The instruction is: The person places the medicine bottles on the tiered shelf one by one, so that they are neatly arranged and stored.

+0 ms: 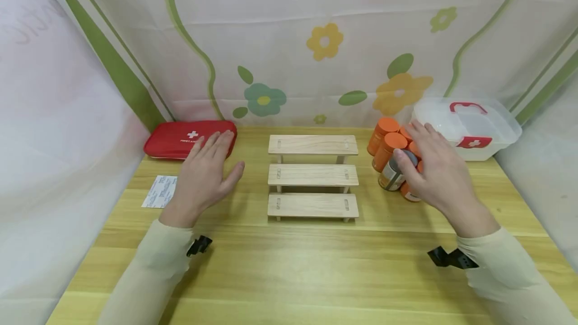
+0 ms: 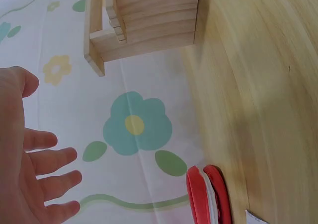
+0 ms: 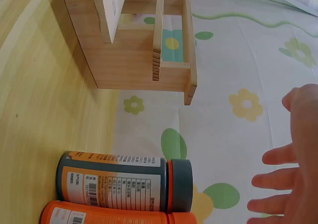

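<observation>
While the left hand (image 1: 205, 174) hovers by a red pouch (image 1: 180, 137), flat at back left, its long axis running sideways, the right hand (image 1: 435, 164) hovers by upright bottles (image 1: 386, 158), caps up. Their fingers (image 2: 52, 160) are straight, slightly apart. Flowered cloth (image 1: 280, 54) hangs behind the wood-grained bench (image 1: 307, 265).

The left hand (image 1: 203, 177) and right hand (image 1: 437, 169) extend forward, well apart, fingers loosely straight, thumbs angled inward.
</observation>
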The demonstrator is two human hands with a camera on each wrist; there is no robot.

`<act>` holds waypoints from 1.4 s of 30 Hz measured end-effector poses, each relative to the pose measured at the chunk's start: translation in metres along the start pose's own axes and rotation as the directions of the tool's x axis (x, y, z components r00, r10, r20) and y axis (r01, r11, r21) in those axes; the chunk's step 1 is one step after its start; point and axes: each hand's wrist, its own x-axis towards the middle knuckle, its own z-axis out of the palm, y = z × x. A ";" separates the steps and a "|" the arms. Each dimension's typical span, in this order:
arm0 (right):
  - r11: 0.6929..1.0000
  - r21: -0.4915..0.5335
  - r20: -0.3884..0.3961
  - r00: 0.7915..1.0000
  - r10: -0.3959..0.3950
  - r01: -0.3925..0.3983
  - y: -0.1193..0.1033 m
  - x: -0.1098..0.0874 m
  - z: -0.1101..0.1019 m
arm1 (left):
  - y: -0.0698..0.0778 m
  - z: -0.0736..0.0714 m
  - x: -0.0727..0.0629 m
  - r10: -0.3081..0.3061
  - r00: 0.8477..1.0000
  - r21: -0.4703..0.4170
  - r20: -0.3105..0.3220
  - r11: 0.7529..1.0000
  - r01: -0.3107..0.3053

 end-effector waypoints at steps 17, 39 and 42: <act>0.971 0.240 -0.289 0.956 0.053 0.018 0.026 -0.014 -0.001 | 0.003 -0.011 -0.011 -0.079 0.995 -0.342 0.068 0.935 0.098; 0.917 0.270 0.117 0.955 0.272 -0.294 0.079 -0.045 -0.001 | 0.006 0.016 -0.025 0.038 0.866 -0.578 0.498 0.759 0.300; 0.905 0.265 0.143 0.941 0.306 -0.334 0.083 -0.049 0.002 | 0.009 0.021 -0.027 0.050 0.847 -0.584 0.530 0.745 0.322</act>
